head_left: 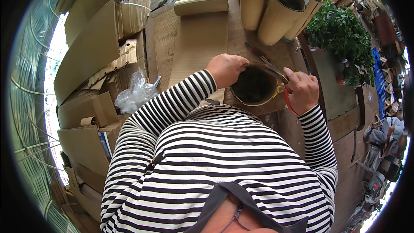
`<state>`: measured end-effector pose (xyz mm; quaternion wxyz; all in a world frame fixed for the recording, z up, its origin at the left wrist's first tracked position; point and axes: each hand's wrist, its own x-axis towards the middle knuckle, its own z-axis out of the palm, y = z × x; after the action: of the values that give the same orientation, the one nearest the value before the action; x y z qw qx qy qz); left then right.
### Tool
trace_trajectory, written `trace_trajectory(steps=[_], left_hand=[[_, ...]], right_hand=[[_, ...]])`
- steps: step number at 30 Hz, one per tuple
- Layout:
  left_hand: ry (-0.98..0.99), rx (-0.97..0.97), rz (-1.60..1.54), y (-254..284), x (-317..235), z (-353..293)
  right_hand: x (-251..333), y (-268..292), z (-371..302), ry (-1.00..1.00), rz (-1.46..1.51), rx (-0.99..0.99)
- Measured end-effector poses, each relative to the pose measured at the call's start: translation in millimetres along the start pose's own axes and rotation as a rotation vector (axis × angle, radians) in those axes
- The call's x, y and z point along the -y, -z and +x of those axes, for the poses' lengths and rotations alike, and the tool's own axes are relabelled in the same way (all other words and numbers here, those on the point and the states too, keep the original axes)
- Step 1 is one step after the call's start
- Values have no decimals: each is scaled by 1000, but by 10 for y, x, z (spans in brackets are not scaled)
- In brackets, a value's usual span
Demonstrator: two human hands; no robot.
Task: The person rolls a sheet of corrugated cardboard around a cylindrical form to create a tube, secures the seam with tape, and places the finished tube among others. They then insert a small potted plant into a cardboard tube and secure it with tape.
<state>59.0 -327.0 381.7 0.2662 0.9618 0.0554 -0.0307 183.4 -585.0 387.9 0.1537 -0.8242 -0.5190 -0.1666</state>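
An upright cardboard tube [238, 99], dark inside, stands on the wooden table just in front of me. My left hand [226, 70] pinches its upper left rim, fingertips closed at the edge. On the tube's right side, my right hand [304, 91] is closed around scissors with a red handle [290, 104]. Their blades [276, 71] point up and left across the rim. Beyond the tube lies a dark, pointed tool with some red on it [257, 52]; its kind is unclear. Something yellow, partly hidden, shows between the tube and my right hand.
A partly unrolled sheet of corrugated cardboard [201, 39] lies ahead on the left. Several tall cardboard tubes [276, 21] stand at the far right, beside cut leafy greenery [340, 41]. Stacked cardboard [88, 56] and a clear plastic bag [137, 92] are at left.
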Motion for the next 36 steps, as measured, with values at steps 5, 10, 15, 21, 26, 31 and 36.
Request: trace_trajectory(steps=[5, 10, 15, 21, 26, 31, 36], left_hand=[[17, 36, -26, 112, -13, 228], [161, 22, -45, 43, -50, 4], [48, 59, 140, 103, -47, 49], [63, 152, 128, 196, -87, 203], [7, -146, -117, -64, 16, -72], [-27, -10, -42, 26, 21, 29], [43, -100, -140, 45, 13, 48]], right_hand=[[-83, -72, -34, -25, -8, 71], [-131, -51, -81, -72, 16, 108], [25, 51, 122, 27, -37, 24], [-99, 39, -42, -16, -33, 206], [-184, -20, -108, -10, -22, 108], [-57, 69, 111, 14, -15, 115], [-196, 9, 54, 33, -10, 195]])
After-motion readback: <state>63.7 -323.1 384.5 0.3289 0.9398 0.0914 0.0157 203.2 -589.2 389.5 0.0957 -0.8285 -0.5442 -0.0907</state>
